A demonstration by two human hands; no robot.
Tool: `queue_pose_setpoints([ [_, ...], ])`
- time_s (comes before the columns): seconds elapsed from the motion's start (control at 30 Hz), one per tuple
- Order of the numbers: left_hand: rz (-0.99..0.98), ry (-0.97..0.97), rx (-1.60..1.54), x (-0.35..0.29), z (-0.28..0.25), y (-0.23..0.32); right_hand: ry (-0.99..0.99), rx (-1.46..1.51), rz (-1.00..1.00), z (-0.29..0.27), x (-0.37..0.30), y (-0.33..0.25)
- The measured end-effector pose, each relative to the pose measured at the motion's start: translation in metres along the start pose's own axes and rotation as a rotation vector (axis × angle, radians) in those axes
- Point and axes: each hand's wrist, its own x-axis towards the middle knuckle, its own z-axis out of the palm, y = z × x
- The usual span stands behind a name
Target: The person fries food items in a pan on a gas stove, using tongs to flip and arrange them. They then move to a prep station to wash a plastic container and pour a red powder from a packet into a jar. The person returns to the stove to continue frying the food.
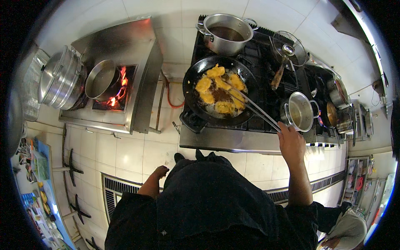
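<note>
My right hand (pixel 290 141) is closed around the handle end of long metal tongs (pixel 263 111). Their far tips reach into a large black wok (pixel 191 93), among several yellow battered fritters (pixel 203 83) frying in bubbling oil. At the tips a fritter (pixel 222 84) is touched or pinched; which of the two I cannot make out. My left hand (pixel 159 171) hangs beside my dark apron (pixel 208 187), away from the stove, its fingers loosely curled with nothing visible in them.
On the black stove (pixel 260 54) stand a large two-handled pot (pixel 210 44), a smaller pot (pixel 306 127), a glass lid (pixel 277 35) and a ladle (pixel 277 79). Flames rise beside a pan (pixel 92 93) on the left burner, near a steamer pot (pixel 58 79). Another person (pixel 348 225) is at lower right.
</note>
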Motion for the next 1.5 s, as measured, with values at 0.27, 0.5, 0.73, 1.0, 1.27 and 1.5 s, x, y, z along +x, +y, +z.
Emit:
queue_pose_setpoints([
  [0.27, 0.187, 0.047, 0.159, 0.014, 0.011, -0.002, -0.062, 0.101, 0.099, 0.002, 0.013, 0.018],
  [0.5, 0.187, -0.054, 0.357, 0.007, 0.009, 0.008, -0.062, 0.166, 0.087, 0.018, 0.018, 0.028],
  [0.73, -0.028, 0.103, -0.061, -0.022, 0.011, 0.025, -0.09, 0.168, 0.031, -0.001, 0.011, 0.016],
  [1.0, 0.036, 0.125, -0.179, -0.021, 0.013, 0.012, -0.212, 0.209, -0.069, -0.038, -0.005, 0.005],
  [1.27, -0.043, 0.098, -0.135, -0.024, 0.01, 0.019, -0.184, 0.093, -0.176, -0.018, -0.015, -0.014],
  [1.5, 0.237, 0.085, 0.038, 0.009, 0.018, -0.028, -0.216, 0.092, -0.14, -0.026, -0.026, -0.019],
])
